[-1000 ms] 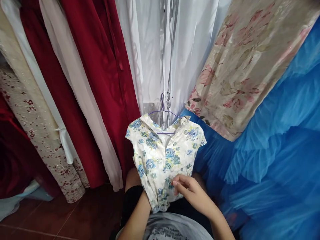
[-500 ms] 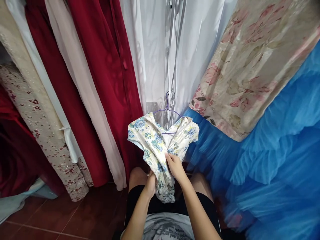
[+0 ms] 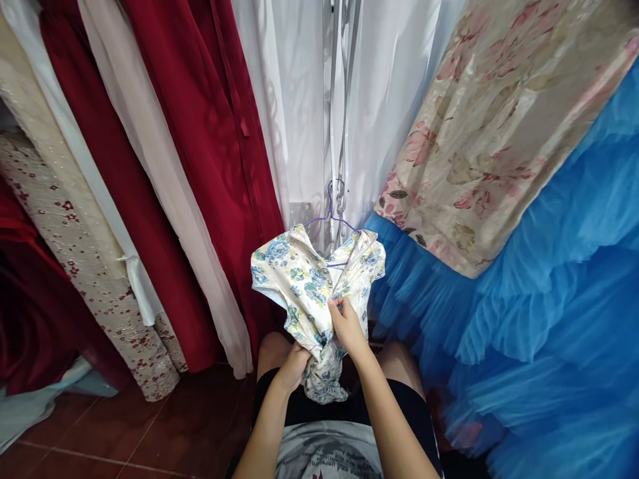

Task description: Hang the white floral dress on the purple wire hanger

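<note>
A white garment with blue and yellow flowers [image 3: 304, 283] hangs on a thin purple hanger [image 3: 329, 211] in front of my lap. Its neck is a deep V with cap sleeves, and the lower part is bunched up between my knees. My left hand [image 3: 295, 367] grips the left side near the waist; its fingertips are partly hidden by the cloth. Higher up, my right hand [image 3: 347, 324] pinches the front just below the V, thumb on the fabric.
Dark red dresses [image 3: 200, 133] and a pale pink one [image 3: 144, 153] hang on the left. White fabric with ribbons [image 3: 309, 100] hangs straight ahead. To the right are a beige floral skirt [image 3: 479, 153] and blue ruffled tulle [image 3: 549, 319]. Below lies a red tiled floor [image 3: 174, 426].
My left hand has shifted a little upward and to the left on the garment. The right hand has risen slightly along the neckline. The bodice looks more spread out on its left side.
</note>
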A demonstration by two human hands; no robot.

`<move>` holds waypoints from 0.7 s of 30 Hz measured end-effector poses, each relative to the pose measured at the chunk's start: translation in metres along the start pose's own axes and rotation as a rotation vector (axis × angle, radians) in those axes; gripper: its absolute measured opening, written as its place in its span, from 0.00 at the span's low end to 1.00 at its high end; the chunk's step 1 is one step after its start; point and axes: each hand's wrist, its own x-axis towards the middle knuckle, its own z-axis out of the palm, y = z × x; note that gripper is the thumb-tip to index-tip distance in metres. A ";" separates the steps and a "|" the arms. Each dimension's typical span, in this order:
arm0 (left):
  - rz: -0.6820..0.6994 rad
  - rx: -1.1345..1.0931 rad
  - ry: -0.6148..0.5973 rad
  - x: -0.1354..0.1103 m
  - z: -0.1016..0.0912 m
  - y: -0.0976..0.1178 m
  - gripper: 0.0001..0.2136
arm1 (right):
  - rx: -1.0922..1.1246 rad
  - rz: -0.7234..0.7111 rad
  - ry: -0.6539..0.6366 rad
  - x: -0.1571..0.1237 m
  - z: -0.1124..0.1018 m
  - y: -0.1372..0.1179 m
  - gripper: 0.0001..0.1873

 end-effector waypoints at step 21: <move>0.884 0.296 0.339 0.006 0.023 -0.013 0.14 | 0.137 -0.048 -0.243 -0.018 -0.055 -0.016 0.17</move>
